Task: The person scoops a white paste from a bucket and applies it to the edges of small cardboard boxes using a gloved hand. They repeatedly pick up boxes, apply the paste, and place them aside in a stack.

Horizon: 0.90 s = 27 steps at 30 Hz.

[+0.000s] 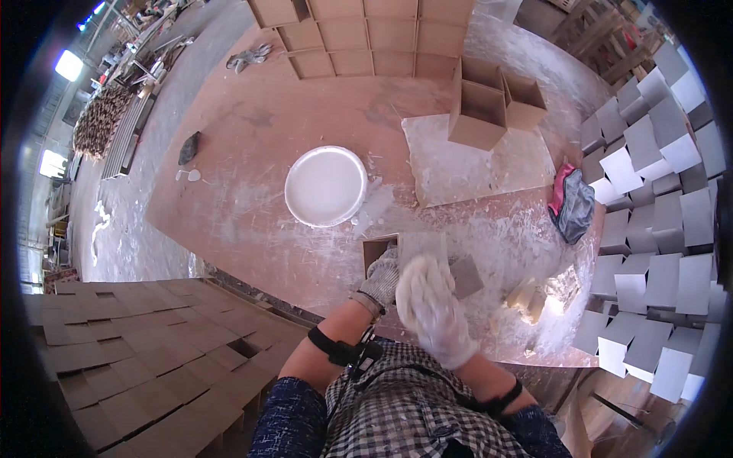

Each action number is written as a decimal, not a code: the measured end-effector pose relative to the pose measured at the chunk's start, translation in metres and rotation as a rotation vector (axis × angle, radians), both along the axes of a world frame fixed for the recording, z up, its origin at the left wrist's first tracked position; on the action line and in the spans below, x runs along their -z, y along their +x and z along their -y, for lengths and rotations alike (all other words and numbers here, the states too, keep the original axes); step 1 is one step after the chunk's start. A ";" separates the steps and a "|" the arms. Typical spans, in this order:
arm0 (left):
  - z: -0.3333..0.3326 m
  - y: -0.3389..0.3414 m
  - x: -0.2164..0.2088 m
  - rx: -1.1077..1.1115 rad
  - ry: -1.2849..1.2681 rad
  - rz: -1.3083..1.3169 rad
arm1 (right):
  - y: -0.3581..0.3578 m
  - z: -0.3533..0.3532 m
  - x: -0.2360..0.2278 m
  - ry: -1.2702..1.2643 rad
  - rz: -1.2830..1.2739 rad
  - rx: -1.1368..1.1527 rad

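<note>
**Q:** ok so where's the box sitting relative to your hands?

**Me:** Right off my fingertips lol. The box (422, 243) is on the table (237, 175), straight ahead of me, open end to the left, pale face up. Looks like its long axis runs side to side, but my hands cover the near edge so don't hold me to that.

**Q:** which hand's closer?

**Me:** Kind of a tie. Left hand (380, 281), grey knit glove, is at the open end, fingers curled in and hooked on the wall, so I'd call that a grip. Right hand (433, 309), in the white-smeared glove, reaches forward, back of it up, fingers bunched at the pale face. Can't tell how closed it is or if anything's under it.

**Q:** and the white tub (287, 188)?

**Me:** Past the box, off to the left. I'd reckon the right has the longer reach there.
</note>
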State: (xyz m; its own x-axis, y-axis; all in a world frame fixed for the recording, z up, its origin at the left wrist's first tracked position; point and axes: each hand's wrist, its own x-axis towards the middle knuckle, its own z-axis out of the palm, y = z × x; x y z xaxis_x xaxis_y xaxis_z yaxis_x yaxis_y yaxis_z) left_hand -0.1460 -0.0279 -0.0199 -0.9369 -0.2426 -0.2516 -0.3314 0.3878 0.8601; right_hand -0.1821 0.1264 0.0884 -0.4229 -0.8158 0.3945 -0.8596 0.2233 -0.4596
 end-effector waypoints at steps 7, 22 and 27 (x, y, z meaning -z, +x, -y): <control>-0.006 -0.009 -0.048 0.015 0.007 0.046 | -0.037 0.015 0.005 0.018 -0.033 0.016; -0.008 -0.007 -0.007 -0.004 0.032 0.010 | -0.073 -0.001 0.057 0.076 0.296 0.233; -0.001 0.002 -0.015 0.092 -0.201 0.064 | -0.032 -0.010 0.035 -0.042 0.121 0.220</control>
